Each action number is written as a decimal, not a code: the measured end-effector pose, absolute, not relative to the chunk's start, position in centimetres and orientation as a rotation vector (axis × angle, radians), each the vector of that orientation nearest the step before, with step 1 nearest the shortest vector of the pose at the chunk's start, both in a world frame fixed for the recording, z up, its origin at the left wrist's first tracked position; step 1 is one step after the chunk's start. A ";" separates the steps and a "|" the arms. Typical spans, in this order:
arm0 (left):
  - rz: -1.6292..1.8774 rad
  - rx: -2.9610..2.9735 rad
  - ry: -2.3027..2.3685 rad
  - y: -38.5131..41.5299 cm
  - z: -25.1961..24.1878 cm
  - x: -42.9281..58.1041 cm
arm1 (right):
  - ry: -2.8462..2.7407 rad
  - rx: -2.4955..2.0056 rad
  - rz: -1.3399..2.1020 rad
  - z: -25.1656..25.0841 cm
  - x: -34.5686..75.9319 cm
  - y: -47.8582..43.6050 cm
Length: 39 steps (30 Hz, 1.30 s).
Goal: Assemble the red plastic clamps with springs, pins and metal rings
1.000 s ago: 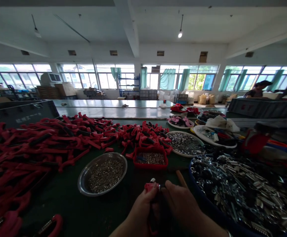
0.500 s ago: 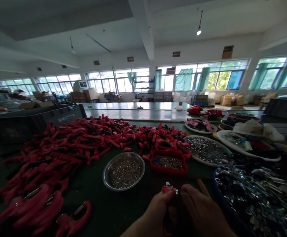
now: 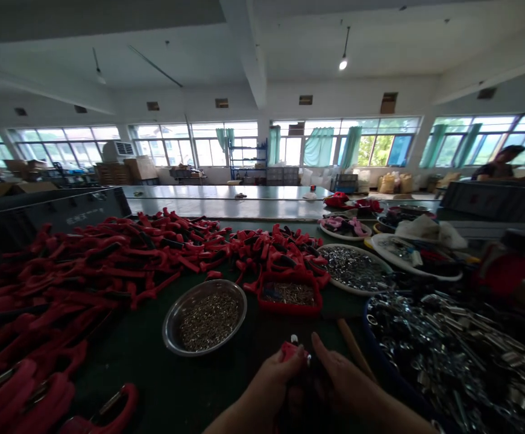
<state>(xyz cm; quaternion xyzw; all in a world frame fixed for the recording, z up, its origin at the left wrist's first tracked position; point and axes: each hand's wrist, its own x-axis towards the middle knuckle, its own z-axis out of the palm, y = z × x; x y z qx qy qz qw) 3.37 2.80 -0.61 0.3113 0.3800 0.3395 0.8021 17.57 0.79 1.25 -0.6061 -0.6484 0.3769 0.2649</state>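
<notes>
Left hand (image 3: 276, 378) pinches a red-sleeved hook (image 3: 290, 351) tight, right hand (image 3: 346, 378) right against it, its grip hard to read; plenty left: a big heap of red hooks (image 3: 108, 256), a steel bowl of pins (image 3: 168, 330).

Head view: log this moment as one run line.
left hand: holds red plastic part | right hand: beside it | nearby: steel bowl of small metal parts, blue tub of metal fittings

Dark bench (image 3: 122, 386), probably green, holds red clips (image 3: 108, 256).

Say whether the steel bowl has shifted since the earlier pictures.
No: the steel bowl keeps its place beside the red tray; only the camera view shifted.
</notes>
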 end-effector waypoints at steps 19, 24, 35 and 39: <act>0.293 2.232 0.933 5.1 2.4 0.1 | -2.279 -1.243 0.426 1.6 20.2 0.9; 0.028 2.715 1.205 7.8 2.2 0.8 | -2.133 -1.660 0.325 -0.4 18.5 2.5; 0.038 2.593 1.370 13.1 4.7 1.6 | -2.029 -2.152 0.047 0.2 24.5 -1.6; 0.019 2.473 1.576 18.1 4.5 5.1 | -2.077 -2.202 0.081 -2.5 26.7 -3.4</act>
